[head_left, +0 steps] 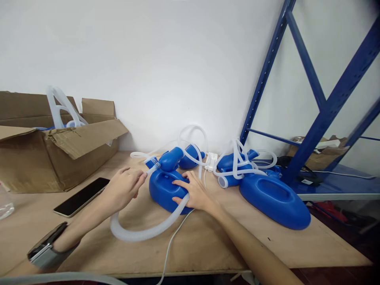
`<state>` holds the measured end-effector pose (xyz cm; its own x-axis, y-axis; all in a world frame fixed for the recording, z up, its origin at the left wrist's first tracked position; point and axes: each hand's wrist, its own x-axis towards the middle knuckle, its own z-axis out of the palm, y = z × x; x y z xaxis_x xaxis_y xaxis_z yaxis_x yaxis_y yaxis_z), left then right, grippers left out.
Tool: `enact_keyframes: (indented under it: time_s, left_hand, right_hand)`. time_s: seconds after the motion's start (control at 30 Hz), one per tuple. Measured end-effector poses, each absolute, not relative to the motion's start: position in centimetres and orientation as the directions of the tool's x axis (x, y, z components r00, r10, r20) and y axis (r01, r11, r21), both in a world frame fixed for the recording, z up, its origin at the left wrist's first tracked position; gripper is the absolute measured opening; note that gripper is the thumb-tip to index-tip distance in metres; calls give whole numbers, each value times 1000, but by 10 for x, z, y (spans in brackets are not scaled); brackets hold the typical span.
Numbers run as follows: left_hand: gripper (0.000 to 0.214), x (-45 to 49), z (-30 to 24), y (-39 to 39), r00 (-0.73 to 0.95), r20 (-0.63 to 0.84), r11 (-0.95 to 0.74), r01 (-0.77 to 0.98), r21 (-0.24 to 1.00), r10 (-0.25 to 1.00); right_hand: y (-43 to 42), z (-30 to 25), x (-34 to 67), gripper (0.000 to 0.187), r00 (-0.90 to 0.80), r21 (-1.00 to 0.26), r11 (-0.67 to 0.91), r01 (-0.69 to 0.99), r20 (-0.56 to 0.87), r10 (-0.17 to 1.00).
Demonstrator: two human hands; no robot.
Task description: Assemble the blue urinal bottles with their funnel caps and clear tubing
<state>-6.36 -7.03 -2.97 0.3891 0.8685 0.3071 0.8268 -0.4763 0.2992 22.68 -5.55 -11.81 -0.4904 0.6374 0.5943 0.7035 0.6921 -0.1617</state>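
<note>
A blue plastic urinal bottle (164,194) lies on the table in front of me, its neck and cap toward the back. My left hand (126,186) is closed around the end of a translucent white tube (139,234) beside the bottle's neck. From there the tube loops forward and back up under my right hand. My right hand (194,192) grips the bottle's right side, fingers spread over its top, with the tube running past the thumb. The fingertips of my left hand are partly hidden.
More blue bottles (273,202) with coiled tubes lie at the right and back. A cardboard box (59,158) holding tubes stands at the left, near a phone (81,196). A white cable (169,245) crosses the table's front edge. A blue metal rack (314,138) rises at the right.
</note>
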Motion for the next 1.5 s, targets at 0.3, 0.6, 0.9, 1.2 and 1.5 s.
enact_keyframes:
  time_s: [0.3,0.6,0.9,1.2,1.5]
  left_hand:
    - [61,-85,-23,-79,235,249,-339,744,576,940]
    - [69,-104,-78,-59,250,-60,24,145,989,966]
    - [68,-102,-57,-63,103,187,-207,242,948,977]
    - [44,-123,-47,-43,-163,147,-158,-57,986,976]
    - [36,-161,-82,5,-442,70,-156,-162,974,894]
  right_hand:
    - [-54,-116,219,54,-490,-187,704,685,597,636]
    - [-54,-108,218,44,-517,42,682,730,686,512]
    - [-43,-79,206,45,-452,22,637,770,725,521]
    - [8,-51,157,43,-523,28,683,730,666,531]
    - [79,-54,98,38,-446,-103,577,810,530,721]
